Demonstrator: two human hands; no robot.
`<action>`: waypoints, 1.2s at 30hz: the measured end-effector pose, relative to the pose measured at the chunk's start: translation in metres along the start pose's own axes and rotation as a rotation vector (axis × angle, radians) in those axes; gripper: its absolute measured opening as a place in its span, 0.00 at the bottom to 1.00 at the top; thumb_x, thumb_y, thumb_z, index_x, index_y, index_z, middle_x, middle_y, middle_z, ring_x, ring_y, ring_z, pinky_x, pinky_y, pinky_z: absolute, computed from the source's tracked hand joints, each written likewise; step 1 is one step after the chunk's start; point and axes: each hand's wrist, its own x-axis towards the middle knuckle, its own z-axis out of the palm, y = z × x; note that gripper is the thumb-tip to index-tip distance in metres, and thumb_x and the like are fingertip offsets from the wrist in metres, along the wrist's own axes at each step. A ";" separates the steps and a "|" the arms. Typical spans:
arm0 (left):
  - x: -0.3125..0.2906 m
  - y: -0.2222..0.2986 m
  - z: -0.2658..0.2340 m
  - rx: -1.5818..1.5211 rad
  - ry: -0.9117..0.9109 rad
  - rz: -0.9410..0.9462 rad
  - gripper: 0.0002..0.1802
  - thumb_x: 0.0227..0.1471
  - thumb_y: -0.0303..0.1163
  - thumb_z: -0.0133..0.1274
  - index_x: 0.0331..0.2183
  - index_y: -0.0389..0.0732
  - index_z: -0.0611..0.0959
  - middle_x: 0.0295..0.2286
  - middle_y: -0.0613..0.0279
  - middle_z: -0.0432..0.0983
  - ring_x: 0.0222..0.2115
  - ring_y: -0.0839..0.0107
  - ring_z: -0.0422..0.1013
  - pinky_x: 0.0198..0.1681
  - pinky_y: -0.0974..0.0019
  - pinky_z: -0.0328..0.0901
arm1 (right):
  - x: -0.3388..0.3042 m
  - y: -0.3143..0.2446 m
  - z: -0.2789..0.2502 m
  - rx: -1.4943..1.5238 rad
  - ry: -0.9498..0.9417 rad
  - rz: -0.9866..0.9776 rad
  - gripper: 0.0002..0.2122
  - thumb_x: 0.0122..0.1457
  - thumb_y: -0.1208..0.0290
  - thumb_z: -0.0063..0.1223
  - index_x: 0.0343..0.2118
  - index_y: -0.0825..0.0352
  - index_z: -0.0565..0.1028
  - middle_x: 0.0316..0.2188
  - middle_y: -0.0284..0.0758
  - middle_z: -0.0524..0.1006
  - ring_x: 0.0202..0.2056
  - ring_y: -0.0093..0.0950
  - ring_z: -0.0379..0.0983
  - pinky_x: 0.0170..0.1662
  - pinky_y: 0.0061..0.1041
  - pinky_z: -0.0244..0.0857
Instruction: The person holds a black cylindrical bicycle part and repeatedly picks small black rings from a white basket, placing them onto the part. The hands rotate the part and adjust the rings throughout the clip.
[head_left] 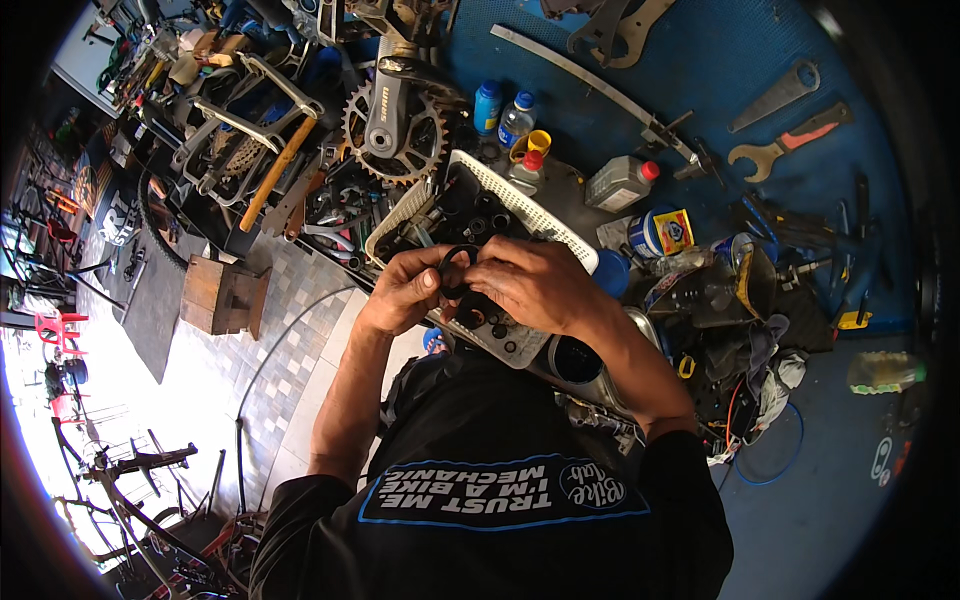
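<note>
Between my two hands is a black ring-shaped part (445,264). My left hand (400,292) is closed on its left side, thumb on top. From the other side, the fingers of my right hand (540,285) are bent and pressed in at the ring; their tips are partly hidden. Just below my hands, black rings and other small round parts (472,316) lie in a pale tray (522,357). Beyond my fingers stands a white perforated basket (535,210) full of dark bike parts.
A crankset with a toothed chainring (385,130) stands behind the basket. Bottles (615,184) and a tub (652,233) are to the right. Wrenches (790,140) hang on the blue wall. At left are a wooden-handled hammer (278,172) and a wooden stool (222,295).
</note>
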 end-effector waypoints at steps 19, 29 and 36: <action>0.000 -0.001 -0.004 -0.092 0.006 0.005 0.31 0.65 0.46 0.60 0.56 0.28 0.79 0.41 0.48 0.82 0.35 0.64 0.79 0.32 0.63 0.75 | 0.003 0.001 -0.012 -0.367 0.071 -0.214 0.06 0.56 0.67 0.61 0.36 0.59 0.81 0.33 0.27 0.73 0.32 0.24 0.75 0.30 0.24 0.74; -0.001 -0.002 -0.005 -0.072 0.040 0.001 0.31 0.65 0.46 0.60 0.55 0.27 0.79 0.42 0.53 0.81 0.39 0.67 0.78 0.33 0.61 0.75 | 0.003 0.000 -0.010 -0.443 0.061 -0.288 0.06 0.57 0.68 0.59 0.35 0.62 0.82 0.33 0.28 0.73 0.33 0.24 0.74 0.32 0.24 0.72; -0.001 -0.002 -0.002 -0.121 0.030 0.024 0.31 0.65 0.46 0.60 0.55 0.28 0.79 0.42 0.52 0.81 0.39 0.66 0.79 0.34 0.60 0.75 | 0.003 0.008 -0.009 -0.218 0.168 -0.144 0.07 0.58 0.68 0.61 0.39 0.58 0.84 0.33 0.26 0.75 0.32 0.25 0.77 0.30 0.27 0.74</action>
